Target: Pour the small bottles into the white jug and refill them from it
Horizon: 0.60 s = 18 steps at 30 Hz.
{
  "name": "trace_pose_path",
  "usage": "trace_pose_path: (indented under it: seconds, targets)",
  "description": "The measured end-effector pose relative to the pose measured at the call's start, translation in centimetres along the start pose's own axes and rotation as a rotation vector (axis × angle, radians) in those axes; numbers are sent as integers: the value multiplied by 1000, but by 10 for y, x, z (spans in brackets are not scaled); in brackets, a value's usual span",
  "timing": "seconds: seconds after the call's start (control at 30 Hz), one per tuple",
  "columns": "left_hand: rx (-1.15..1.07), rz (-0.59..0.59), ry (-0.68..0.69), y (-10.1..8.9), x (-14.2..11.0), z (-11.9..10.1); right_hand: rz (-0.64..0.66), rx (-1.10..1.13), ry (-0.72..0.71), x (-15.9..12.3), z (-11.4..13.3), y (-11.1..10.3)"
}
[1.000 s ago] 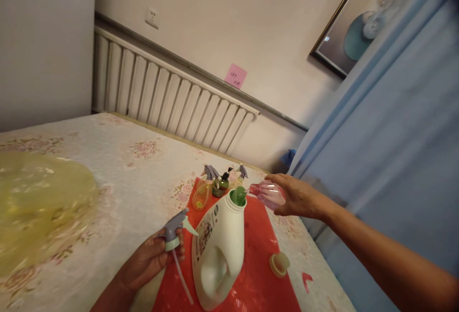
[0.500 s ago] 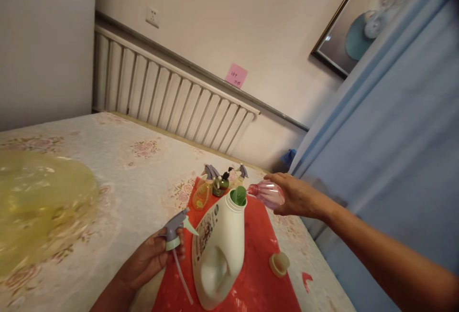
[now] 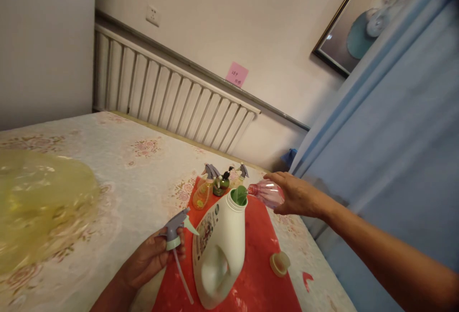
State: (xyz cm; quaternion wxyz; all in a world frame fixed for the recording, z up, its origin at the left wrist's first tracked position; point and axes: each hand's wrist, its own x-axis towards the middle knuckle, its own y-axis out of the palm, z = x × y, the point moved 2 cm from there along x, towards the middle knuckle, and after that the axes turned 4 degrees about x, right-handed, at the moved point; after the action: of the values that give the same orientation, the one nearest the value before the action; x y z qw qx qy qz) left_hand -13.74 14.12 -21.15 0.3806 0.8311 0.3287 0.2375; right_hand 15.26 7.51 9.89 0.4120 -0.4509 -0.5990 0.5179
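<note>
Left hand: my fingers close around a grey spray top, its tube hanging down.
Label: print and a picture on the white jug, too small to read.
Jug: stands on the red mat, green spout in its mouth.
Pink note: handwriting on the far wall I can't make out.
Pink bottle: tipped sideways, neck by the spout; touching or not, I can't tell.
Right hand: I grip the bottle's base end.

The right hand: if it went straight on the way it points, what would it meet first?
The right hand holds a pink bottle, whose neck would probably meet the green spout in the mouth of the white jug first; depth is unclear from this view.
</note>
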Motion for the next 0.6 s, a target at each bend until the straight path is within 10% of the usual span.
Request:
trace_pose_path:
  seconds: [0.6]
  targets:
    - [-16,3,7,1,-1,-1,28,-68,14,3,2,-2]
